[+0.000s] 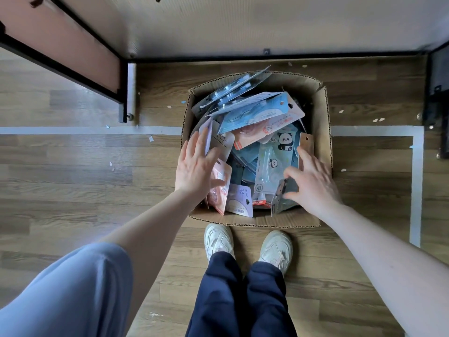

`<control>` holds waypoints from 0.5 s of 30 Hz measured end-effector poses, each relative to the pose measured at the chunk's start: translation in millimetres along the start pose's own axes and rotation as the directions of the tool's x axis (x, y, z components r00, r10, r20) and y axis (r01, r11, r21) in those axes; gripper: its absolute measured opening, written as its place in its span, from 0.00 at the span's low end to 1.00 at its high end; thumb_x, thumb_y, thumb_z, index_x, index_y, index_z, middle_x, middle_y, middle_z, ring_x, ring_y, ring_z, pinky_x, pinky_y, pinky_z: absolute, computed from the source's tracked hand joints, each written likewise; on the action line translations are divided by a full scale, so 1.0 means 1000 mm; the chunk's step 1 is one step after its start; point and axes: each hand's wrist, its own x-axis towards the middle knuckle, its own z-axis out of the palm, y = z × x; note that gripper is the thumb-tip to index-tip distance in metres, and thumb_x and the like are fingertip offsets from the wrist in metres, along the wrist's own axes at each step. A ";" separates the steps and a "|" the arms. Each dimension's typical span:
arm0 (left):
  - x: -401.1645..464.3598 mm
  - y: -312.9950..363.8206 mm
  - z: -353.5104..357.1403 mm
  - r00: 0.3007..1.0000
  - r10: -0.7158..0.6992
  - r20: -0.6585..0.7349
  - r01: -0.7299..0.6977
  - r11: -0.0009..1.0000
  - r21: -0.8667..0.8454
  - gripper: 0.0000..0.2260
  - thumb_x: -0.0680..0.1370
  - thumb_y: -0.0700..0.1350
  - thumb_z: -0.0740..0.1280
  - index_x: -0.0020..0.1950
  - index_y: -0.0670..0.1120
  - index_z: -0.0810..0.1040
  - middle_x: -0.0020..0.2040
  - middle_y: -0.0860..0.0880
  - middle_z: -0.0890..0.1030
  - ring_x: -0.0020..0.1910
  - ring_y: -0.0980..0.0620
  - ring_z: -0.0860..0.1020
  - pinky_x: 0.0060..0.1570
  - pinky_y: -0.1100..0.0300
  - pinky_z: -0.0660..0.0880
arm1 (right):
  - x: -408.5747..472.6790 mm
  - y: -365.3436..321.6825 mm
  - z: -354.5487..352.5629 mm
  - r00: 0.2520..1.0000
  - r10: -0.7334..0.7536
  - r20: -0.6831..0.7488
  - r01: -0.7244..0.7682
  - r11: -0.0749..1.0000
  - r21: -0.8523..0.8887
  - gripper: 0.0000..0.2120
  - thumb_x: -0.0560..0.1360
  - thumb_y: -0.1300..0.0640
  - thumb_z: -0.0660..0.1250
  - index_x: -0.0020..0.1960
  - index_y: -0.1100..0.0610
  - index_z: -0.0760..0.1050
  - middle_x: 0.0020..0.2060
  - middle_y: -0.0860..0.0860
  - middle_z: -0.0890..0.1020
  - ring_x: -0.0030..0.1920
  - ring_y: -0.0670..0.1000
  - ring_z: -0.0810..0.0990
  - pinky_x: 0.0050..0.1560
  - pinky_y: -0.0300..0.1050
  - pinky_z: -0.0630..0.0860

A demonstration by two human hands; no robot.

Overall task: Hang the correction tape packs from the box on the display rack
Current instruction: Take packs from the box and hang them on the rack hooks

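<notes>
Head view looks straight down on an open cardboard box point(324, 132) sitting on a wood-plank floor point(73, 171), just ahead of the person's pale sneakers point(247, 244). Inside the box lies a loose, overlapping heap of correction tape packs point(255, 132), carded blisters in blue, pink and white, some flat and some tilted up against the far wall; one blue pack with a panda print point(279, 152) rests near the middle right. Both hands reach into the near half of the box. Left hand point(196, 166) has its fingers straight and spread, resting against the packs at the left wall, a pale card standing just past its fingertips, and a pink pack point(220, 188) sits beside its thumb. Right hand point(313, 181) curls its thumb and fingers around a dark grey-green pack point(284, 195) at the near right corner, with a brown card point(305, 147) upright just beyond its knuckles. Black metal frame legs point(122, 91) of a rack stand beyond the box, with pale tape lines point(416, 186) on the floor
</notes>
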 end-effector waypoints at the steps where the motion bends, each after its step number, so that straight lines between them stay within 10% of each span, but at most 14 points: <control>1: -0.001 0.000 0.000 0.999 0.034 -0.028 -0.034 0.999 0.006 0.27 0.61 0.57 0.79 0.52 0.46 0.75 0.77 0.40 0.56 0.75 0.38 0.58 0.73 0.45 0.57 | -0.001 0.001 -0.001 1.000 -0.013 -0.006 0.013 1.000 0.002 0.18 0.67 0.48 0.75 0.51 0.53 0.74 0.76 0.55 0.54 0.75 0.58 0.54 0.73 0.54 0.51; 6: -0.004 -0.003 0.004 0.955 0.251 -0.158 -0.250 0.968 0.031 0.27 0.54 0.57 0.81 0.43 0.43 0.76 0.57 0.41 0.78 0.58 0.39 0.76 0.64 0.46 0.68 | -0.002 0.012 -0.008 0.997 -0.076 -0.013 0.076 0.997 -0.003 0.12 0.65 0.49 0.76 0.41 0.54 0.77 0.69 0.51 0.71 0.72 0.58 0.60 0.69 0.55 0.57; 10: -0.015 -0.004 0.011 0.967 0.222 -0.125 -0.237 0.964 -0.122 0.26 0.55 0.55 0.81 0.39 0.44 0.71 0.32 0.48 0.75 0.33 0.45 0.75 0.38 0.56 0.70 | -0.001 0.014 -0.013 0.995 -0.019 -0.101 0.032 0.991 0.129 0.12 0.65 0.49 0.76 0.40 0.55 0.78 0.51 0.50 0.80 0.62 0.57 0.70 0.59 0.49 0.64; 15: -0.030 -0.008 0.021 0.997 -0.072 -0.019 0.051 0.840 -0.540 0.18 0.66 0.43 0.78 0.45 0.42 0.70 0.41 0.50 0.73 0.41 0.49 0.70 0.38 0.59 0.62 | 0.002 0.015 -0.018 0.988 0.137 -0.072 -0.115 0.960 0.255 0.13 0.71 0.45 0.71 0.42 0.55 0.75 0.41 0.52 0.73 0.43 0.55 0.74 0.38 0.44 0.65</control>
